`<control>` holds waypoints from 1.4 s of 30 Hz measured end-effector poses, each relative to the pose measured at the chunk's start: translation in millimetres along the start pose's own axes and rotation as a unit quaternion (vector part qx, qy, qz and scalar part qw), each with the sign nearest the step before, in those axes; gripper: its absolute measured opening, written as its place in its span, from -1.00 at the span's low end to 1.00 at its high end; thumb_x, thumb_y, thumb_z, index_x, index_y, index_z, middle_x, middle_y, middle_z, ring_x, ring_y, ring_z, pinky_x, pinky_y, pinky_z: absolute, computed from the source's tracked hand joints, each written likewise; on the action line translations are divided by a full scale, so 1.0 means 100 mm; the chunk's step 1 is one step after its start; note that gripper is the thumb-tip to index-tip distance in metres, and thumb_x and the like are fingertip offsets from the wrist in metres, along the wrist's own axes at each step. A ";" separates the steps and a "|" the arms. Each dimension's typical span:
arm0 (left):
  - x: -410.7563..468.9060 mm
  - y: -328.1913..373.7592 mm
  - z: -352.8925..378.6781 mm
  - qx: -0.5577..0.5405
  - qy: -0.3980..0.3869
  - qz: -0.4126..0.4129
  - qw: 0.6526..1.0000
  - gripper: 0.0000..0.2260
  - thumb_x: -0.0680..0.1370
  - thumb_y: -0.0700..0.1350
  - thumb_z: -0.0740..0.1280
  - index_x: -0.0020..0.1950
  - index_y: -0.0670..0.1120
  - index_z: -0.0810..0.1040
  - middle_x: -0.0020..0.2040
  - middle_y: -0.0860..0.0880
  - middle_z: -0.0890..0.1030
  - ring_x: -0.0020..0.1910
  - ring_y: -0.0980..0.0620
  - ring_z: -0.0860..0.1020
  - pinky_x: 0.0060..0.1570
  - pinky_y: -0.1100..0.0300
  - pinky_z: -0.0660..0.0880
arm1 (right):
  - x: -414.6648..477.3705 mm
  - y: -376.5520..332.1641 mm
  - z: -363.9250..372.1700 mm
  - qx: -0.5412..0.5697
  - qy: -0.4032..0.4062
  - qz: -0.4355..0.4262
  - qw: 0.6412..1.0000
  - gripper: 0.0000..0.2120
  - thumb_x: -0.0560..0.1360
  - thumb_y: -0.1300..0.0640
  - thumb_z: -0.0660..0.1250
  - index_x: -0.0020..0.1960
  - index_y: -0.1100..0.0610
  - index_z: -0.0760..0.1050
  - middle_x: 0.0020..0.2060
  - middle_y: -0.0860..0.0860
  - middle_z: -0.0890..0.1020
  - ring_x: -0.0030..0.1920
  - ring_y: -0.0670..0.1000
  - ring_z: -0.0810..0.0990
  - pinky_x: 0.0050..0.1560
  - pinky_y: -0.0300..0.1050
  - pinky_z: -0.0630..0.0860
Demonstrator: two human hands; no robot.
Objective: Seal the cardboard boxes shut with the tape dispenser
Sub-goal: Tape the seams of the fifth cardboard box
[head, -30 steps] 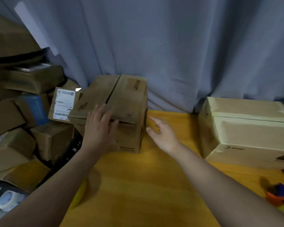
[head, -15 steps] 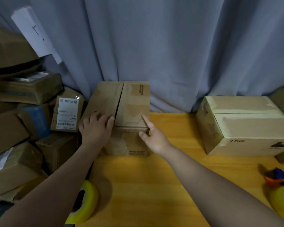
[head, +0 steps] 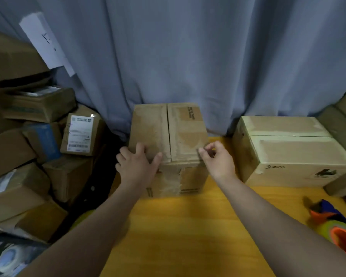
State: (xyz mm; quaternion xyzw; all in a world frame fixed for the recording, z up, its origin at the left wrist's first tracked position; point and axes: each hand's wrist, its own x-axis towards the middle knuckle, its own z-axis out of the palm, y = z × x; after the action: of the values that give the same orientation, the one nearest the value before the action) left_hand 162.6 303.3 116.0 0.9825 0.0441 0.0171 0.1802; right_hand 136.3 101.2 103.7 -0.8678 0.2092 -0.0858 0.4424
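A small brown cardboard box [head: 185, 128] stands at the far edge of the yellow table [head: 188, 226], its two top flaps closed with an untaped seam down the middle. My left hand [head: 137, 166] lies flat on the near left corner of its top, fingers spread. My right hand [head: 218, 162] hovers at the near right corner with thumb and forefinger pinched, holding nothing I can see. A larger box [head: 292, 150] with pale tape along its seam sits to the right. The tape dispenser [head: 336, 226], orange and blue with a yellow-green roll, lies at the right edge.
A heap of cardboard boxes [head: 28, 156] fills the left side beyond the table edge, one with a white label [head: 79, 133]. A grey-blue curtain [head: 188, 56] hangs behind. Another tape roll [head: 7, 258] lies at the lower left. A yellow roll [head: 82, 216] peeks under my left forearm.
The small box has been pulled onto the table and squared up, flaps pressed flat. My right hand moved from beside the box to its near right corner and pinched its fingers.
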 end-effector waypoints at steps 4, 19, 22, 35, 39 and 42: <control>-0.30 0.34 0.18 0.038 -0.004 0.018 0.999 -0.44 0.51 0.34 0.15 0.28 -0.06 0.34 0.28 -0.25 0.27 0.23 -0.26 0.31 0.22 -0.09 0.28 | -0.05 0.22 -0.55 -0.016 -0.088 0.038 0.995 -0.38 0.49 -0.03 0.39 0.41 0.13 0.16 -0.01 -0.05 0.49 -0.03 0.08 0.54 -0.08 -0.07 0.47; -1.15 1.68 0.55 0.190 -0.121 0.124 0.966 -0.18 0.51 0.41 0.02 0.58 -0.06 -0.12 0.57 -0.21 -0.07 0.53 -0.25 -0.05 0.48 -0.14 -0.04 | -0.36 1.02 -1.51 -0.042 -0.249 -0.040 0.967 -0.55 0.59 0.03 0.25 0.43 0.11 0.33 0.18 0.08 0.53 0.15 0.05 0.52 0.06 -0.20 0.41; -1.21 1.67 0.62 0.206 -0.100 0.120 0.966 -0.37 0.62 0.18 0.09 0.57 0.00 -0.13 0.57 -0.17 -0.07 0.53 -0.24 -0.02 0.48 -0.13 0.01 | -0.32 1.21 -1.72 -0.019 -0.237 -0.022 0.971 -0.62 0.60 0.08 0.24 0.40 0.12 0.37 0.00 0.01 0.53 0.01 0.02 0.53 0.02 -0.19 0.42; -1.69 0.34 0.13 0.057 0.051 0.023 0.997 -0.78 0.64 -0.13 0.06 0.21 -0.11 0.41 0.08 -0.11 0.52 0.14 -0.19 0.49 0.35 -0.14 0.23 | -0.31 0.82 -1.62 0.021 -0.162 -0.102 0.981 -0.43 0.55 -0.06 0.29 0.50 0.03 0.22 0.41 0.09 0.27 0.40 0.10 0.30 0.42 0.02 0.25; -1.55 0.24 -0.05 -0.016 0.069 0.024 0.997 -0.78 0.61 0.06 0.19 0.08 -0.07 0.45 -0.05 -0.08 0.53 -0.02 -0.17 0.53 -0.04 -0.04 0.47 | -0.42 0.63 -1.29 0.054 -0.248 -0.062 0.965 -0.32 0.52 -0.29 0.18 0.54 -0.21 -0.03 0.50 0.01 0.20 0.50 0.11 0.16 0.46 0.09 0.19; -1.32 0.12 -0.18 -0.027 0.011 -0.004 1.000 -0.43 0.52 0.09 0.36 0.46 -0.03 0.25 0.40 -0.21 0.25 0.31 -0.28 0.32 0.23 -0.13 0.35 | -0.46 0.52 -1.02 0.041 -0.222 -0.045 0.973 -0.40 0.57 -0.25 0.09 0.54 -0.21 -0.04 0.51 0.09 0.19 0.48 0.15 0.20 0.46 0.08 0.20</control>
State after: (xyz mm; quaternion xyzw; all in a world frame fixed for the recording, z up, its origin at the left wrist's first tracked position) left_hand 31.1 285.9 134.4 0.9769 0.0495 0.0283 0.2060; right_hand 46.0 18.9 124.2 -0.8549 0.0631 0.0806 0.5087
